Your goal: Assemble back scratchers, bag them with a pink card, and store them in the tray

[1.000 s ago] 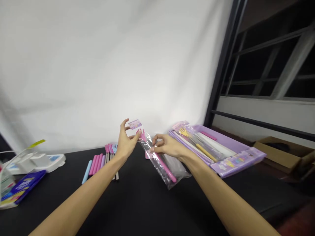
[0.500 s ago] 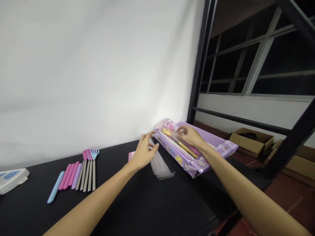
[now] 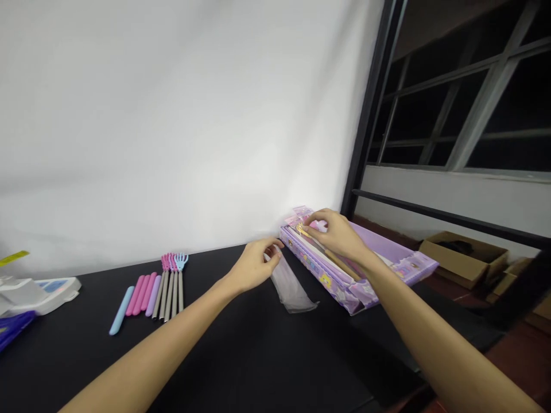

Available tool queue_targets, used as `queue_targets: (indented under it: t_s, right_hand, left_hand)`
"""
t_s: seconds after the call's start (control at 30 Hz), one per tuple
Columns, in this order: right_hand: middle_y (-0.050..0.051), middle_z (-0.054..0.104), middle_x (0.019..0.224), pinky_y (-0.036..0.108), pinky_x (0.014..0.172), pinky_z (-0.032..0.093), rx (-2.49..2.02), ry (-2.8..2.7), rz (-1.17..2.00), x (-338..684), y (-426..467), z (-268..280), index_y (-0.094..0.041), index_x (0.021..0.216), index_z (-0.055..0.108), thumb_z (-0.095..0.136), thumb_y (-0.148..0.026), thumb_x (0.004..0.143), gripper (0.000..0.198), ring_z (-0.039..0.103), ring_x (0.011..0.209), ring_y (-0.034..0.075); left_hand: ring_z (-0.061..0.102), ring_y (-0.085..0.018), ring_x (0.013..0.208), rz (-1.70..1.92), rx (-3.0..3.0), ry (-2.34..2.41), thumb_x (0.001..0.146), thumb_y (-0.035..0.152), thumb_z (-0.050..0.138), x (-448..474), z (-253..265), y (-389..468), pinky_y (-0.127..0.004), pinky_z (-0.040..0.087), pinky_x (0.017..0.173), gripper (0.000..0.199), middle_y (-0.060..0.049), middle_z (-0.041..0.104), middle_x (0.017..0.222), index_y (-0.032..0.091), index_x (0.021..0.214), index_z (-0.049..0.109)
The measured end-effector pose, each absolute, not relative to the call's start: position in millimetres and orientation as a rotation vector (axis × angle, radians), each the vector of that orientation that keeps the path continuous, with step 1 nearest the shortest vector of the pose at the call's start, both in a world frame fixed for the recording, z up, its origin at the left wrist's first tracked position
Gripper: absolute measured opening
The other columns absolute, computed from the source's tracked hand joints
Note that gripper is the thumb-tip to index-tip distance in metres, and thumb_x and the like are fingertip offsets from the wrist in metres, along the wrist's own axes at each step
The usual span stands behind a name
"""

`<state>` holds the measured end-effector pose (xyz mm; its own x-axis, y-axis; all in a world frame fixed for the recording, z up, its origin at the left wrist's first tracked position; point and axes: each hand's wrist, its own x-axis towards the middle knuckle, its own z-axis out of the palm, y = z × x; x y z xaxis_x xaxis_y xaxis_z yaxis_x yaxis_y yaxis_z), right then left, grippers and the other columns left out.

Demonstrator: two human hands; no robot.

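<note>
My left hand [image 3: 256, 265] is at the upper end of a clear plastic sleeve [image 3: 295, 291] on the black table. Its fingers are curved, with a gap between thumb and forefinger; I cannot tell whether they touch the plastic. Over a purple printed box [image 3: 325, 280], my right hand [image 3: 338, 232] pinches the top of a bagged back scratcher with a yellow claw head [image 3: 301, 229]. Further left lie several grey-handled back scratchers [image 3: 169, 292] with pink and blue claws, side by side. Beside them are several pink, purple and blue handle grips [image 3: 141, 295].
A white device [image 3: 55, 292] rests at the left, near a blue packet [image 3: 15, 327]. The white wall [image 3: 193, 126] rises behind the table. A black metal frame [image 3: 370, 115] stands at the right, with an open cardboard box [image 3: 456, 269] on the floor beyond.
The view has turned a little left. My right hand has shifted toward the yellow claw head's end of the bagged scratcher. My left hand's fingers have curled more, closer to the sleeve.
</note>
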<state>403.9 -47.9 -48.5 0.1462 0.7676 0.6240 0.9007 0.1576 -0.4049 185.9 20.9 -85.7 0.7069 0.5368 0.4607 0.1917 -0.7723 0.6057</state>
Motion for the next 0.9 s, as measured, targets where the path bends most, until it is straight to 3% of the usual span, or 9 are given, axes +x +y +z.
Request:
queue_targets:
  t_s: [0.13, 0.27, 0.43, 0.6, 0.7, 0.9]
  right_hand:
    - [0.003, 0.072, 0.085, 0.03, 0.074, 0.047, -1.423, -1.819, 0.103, 344.7, -27.8, -32.6, -0.02, 0.082, 0.07, 0.061, -0.027, 0.082, 0.011, 0.065, 0.083, 0.019]
    - [0.003, 0.071, 0.076, 0.027, 0.066, 0.047, -1.384, -1.911, 0.355, 285.9, -3.3, -31.9, -0.019, 0.085, 0.068, 0.062, -0.024, 0.08, 0.009, 0.066, 0.071, 0.017]
    - [0.001, 0.068, 0.064, 0.022, 0.054, 0.045, -1.451, -2.007, 0.689, 216.1, 25.9, -60.4, -0.018, 0.084, 0.064, 0.065, -0.02, 0.074, 0.01, 0.063, 0.057, 0.014]
    - [0.0, 0.065, 0.057, 0.021, 0.045, 0.046, -1.527, -1.988, 0.886, 165.6, 42.3, -99.7, -0.017, 0.081, 0.055, 0.066, -0.017, 0.068, 0.017, 0.061, 0.048, 0.014]
    - [0.001, 0.065, 0.057, 0.022, 0.043, 0.049, -1.609, -1.907, 0.903, 151.7, 46.7, -110.0, -0.018, 0.082, 0.052, 0.065, -0.013, 0.065, 0.023, 0.063, 0.048, 0.015]
    - [-0.002, 0.058, 0.042, 0.02, 0.037, 0.04, -1.735, -1.786, 0.967, 155.1, 46.4, -101.6, -0.015, 0.093, 0.053, 0.066, -0.008, 0.055, 0.041, 0.055, 0.04, 0.015]
  left_hand:
    - [0.061, -0.015, 0.073, 0.831, 2.523, 0.651, 0.091, 0.029, 0.046, 135.3, -67.8, 30.6, -0.026, 0.047, 0.067, 0.024, -0.002, 0.068, 0.085, 0.019, 0.095, 0.067]
    - [0.061, -0.016, 0.075, 0.874, 2.567, 0.922, 0.091, 0.031, 0.044, 61.5, -63.3, 47.5, -0.027, 0.046, 0.07, 0.026, -0.003, 0.068, 0.086, 0.019, 0.095, 0.067]
    - [0.063, -0.019, 0.085, 0.874, 2.584, 1.34, 0.091, 0.026, 0.041, -30.2, -81.6, 61.8, -0.029, 0.046, 0.078, 0.028, -0.006, 0.068, 0.094, 0.018, 0.1, 0.066]
    - [0.063, -0.02, 0.086, 0.55, 2.585, 1.721, 0.089, 0.024, 0.039, -78.8, -85.6, 62.7, -0.031, 0.045, 0.076, 0.026, -0.007, 0.068, 0.094, 0.021, 0.095, 0.064]
    - [0.063, -0.02, 0.079, 0.428, 2.526, 1.768, 0.082, 0.027, 0.05, -88.4, -84.3, 64.2, -0.029, 0.044, 0.067, 0.018, -0.005, 0.067, 0.088, 0.022, 0.095, 0.061]
    - [0.064, -0.02, 0.071, 0.184, 2.439, 1.761, 0.067, 0.031, 0.066, -90.8, -92.6, 63.4, -0.026, 0.044, 0.057, 0.036, -0.005, 0.066, 0.088, 0.02, 0.099, 0.058]
